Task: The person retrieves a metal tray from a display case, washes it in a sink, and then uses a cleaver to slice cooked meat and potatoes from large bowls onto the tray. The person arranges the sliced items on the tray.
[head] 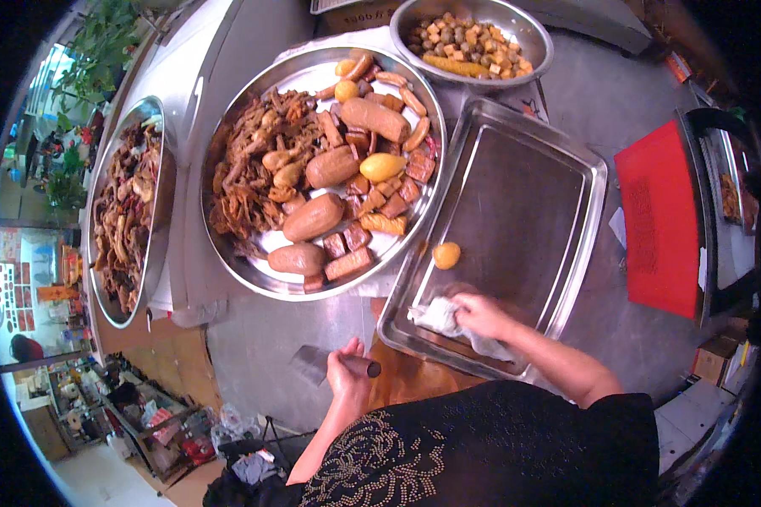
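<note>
My left hand (349,374) is closed around the dark handle of a broad-bladed knife (311,364), its blade pointing left. In my right hand (482,315) a crumpled white cloth (437,317) touches the near left part of a rectangular metal tray (593,190). A round yellow-orange food piece (446,255) lies in that tray, just beyond the cloth. Left of it stands a large round steel platter (260,288) with braised foods, among them sausage-like rolls (314,217), dark cubes (349,263) and a heap of brown meat pieces (260,158).
A steel bowl (542,54) of cubed and round foods stands beyond the tray. Another platter (158,253) of meat sits on the counter at left. At right is a red panel (656,218). Shelves with goods (146,418) stand at lower left; a person's head shows at far left.
</note>
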{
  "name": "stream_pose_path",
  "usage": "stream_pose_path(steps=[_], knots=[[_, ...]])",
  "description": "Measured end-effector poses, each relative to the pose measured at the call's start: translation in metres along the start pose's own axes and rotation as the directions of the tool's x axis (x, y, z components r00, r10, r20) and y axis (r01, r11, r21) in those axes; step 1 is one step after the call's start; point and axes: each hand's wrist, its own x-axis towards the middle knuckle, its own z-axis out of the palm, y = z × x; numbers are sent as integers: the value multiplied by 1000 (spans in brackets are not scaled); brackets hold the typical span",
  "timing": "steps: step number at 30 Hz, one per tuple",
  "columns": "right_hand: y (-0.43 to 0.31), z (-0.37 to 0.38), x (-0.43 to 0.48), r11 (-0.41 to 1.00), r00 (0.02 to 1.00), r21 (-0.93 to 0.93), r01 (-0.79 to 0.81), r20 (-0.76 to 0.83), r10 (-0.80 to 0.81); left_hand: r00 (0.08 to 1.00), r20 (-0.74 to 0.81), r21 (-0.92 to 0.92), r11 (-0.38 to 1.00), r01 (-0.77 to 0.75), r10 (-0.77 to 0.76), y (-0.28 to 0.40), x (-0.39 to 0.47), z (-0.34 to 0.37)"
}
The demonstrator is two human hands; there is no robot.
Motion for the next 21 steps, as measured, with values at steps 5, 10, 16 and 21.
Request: stream_pose_path(steps=[5, 10, 16, 21], knots=[[-95, -72, 43, 880, 824, 277, 385, -533, -193, 974, 17, 98, 969, -228, 228, 67, 6, -3], [-157, -155, 132, 819, 405, -82, 568, -838, -365, 934, 198, 119, 939, -323, 296, 136, 24, 23], [-106, -207, 240, 885, 303, -424, -194, -884, -357, 843, 483, 303, 859, -413, 235, 177, 41, 44], [-134, -135, 250, 846, 520, -522, -113, -756, -397, 798, 594, 703, 415, -577, 105, 198, 51, 65]])
